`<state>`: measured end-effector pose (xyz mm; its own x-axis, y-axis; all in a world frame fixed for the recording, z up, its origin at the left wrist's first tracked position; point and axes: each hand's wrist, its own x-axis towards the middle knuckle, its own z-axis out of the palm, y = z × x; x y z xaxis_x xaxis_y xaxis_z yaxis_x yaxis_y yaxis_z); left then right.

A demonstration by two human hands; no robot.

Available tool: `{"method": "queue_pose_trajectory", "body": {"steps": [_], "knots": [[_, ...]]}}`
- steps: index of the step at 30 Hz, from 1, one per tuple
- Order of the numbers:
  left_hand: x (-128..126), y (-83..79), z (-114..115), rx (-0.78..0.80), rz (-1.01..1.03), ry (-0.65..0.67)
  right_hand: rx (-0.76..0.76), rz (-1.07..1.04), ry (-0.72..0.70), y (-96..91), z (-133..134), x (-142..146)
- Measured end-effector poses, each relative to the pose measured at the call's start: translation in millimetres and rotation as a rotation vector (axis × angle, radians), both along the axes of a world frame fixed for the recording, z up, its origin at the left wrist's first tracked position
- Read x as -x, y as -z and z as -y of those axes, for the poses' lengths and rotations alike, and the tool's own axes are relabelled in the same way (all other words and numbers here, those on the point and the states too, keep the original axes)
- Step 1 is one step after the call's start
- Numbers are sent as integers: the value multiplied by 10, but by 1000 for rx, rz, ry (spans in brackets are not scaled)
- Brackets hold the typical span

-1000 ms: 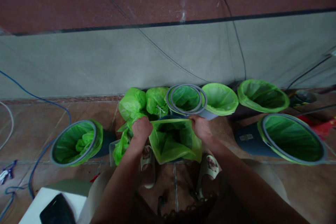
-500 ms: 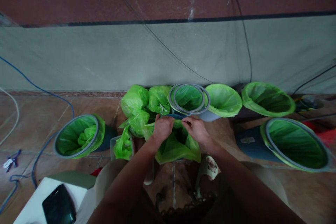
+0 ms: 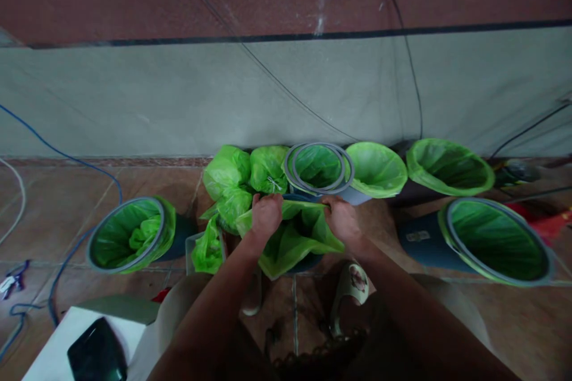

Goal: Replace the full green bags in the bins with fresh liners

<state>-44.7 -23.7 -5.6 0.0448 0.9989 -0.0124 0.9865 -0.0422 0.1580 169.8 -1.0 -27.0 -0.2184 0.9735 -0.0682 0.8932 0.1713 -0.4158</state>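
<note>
A green plastic bag lies over a dark bin right in front of me, between my feet. My left hand grips the far edge of the bag at its left, fingers closed. My right hand pinches the same edge at its right, so the bag's mouth is stretched between the two hands. Just beyond the hands stands a bin with a grey ring over its green liner. Tied, filled green bags lie to the left of that.
More bins with green liners stand around: one at the left, two by the wall, a large one at the right. Cables run along the wall and floor. A white box with a dark device sits at lower left.
Half a second ago my hands were close together at the middle of the bag's edge. They have now moved apart again, stretching the mouth of the bag.
</note>
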Motion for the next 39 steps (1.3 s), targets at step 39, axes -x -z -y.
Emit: {"method": "queue_pose_trajectory", "body": {"steps": [39], "knots": [[-88,-100,-4,42,188,203,157,-48,-186,-34,11,-62]]}}
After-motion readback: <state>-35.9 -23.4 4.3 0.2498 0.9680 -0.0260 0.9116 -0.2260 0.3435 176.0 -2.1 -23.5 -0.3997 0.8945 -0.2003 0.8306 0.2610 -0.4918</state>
